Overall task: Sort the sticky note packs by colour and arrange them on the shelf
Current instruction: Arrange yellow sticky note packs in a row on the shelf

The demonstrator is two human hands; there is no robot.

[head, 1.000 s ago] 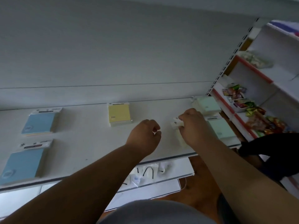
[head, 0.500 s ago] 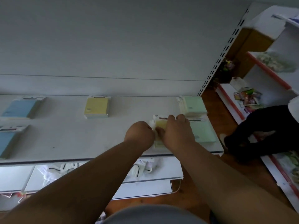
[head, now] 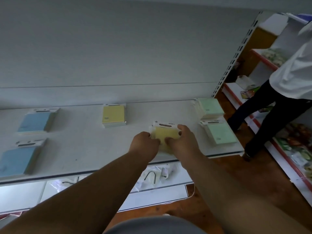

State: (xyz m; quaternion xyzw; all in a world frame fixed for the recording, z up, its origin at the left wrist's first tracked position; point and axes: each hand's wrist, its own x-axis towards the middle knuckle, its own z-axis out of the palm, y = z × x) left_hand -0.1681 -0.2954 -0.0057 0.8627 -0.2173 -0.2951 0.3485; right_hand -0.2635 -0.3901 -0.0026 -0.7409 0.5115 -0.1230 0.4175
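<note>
Sticky note packs lie mostly sorted on the shelf [head: 84,149]: blue left, green right. Both hands [head: 166,142] together grip a yellow pack [head: 166,132], not yet placed.

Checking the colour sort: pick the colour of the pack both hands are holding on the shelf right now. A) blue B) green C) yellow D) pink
C: the left hand and right hand grip a yellow pack, lying between the other yellow pack and the green packs.
</note>
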